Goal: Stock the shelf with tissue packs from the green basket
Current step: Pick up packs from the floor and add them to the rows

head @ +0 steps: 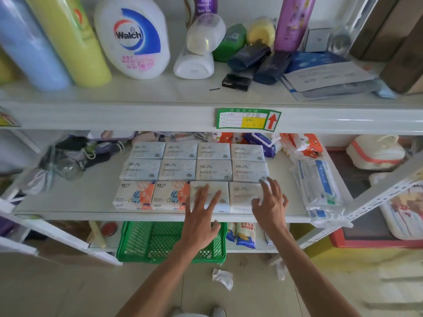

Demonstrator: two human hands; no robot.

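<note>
Tissue packs lie in three rows on the middle shelf [87, 200]. The two back rows are pale blue packs [177, 169]. The front row has two orange-and-white packs [135, 194] on the left and two pale packs on the right. My left hand [201, 216] rests flat, fingers spread, on the front pale pack [219, 202]. My right hand [271, 202] lies with fingers apart on the rightmost front pack [242, 194]. The green basket [148, 241] stands on the floor below the shelf edge, with no packs visible inside it.
Bottles and a white Walch jug [135, 37] fill the top shelf. A plastic-wrapped package [320, 186] lies right of the packs. Clutter and a glass jar [68, 168] sit at the left. Crumpled paper [222, 276] lies on the floor. Snack packets [245, 234] stand beside the basket.
</note>
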